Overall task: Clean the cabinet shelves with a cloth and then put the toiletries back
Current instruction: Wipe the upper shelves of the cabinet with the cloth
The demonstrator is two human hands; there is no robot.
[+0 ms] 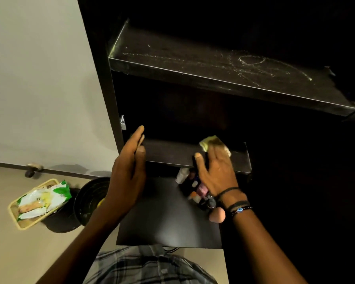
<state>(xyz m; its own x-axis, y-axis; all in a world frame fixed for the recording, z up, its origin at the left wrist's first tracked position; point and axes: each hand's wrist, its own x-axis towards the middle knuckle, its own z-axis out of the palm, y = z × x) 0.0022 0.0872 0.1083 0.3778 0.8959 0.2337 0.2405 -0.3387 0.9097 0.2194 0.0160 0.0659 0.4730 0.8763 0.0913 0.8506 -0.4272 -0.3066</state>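
On the middle shelf (168, 153), presses the yellow cloth (209, 141) flat with the right hand (217, 173), fingers (218, 157) straight, to rub dust off. Holds the left hand (127, 173) open beside it. Toiletries (193, 187) below on the black desk (162, 218), out of the way.

Cloth (210, 142) on middle shelf (168, 153), toiletries (193, 188) on shelf below (162, 214), bin (90, 199) on floor (19, 255) at left
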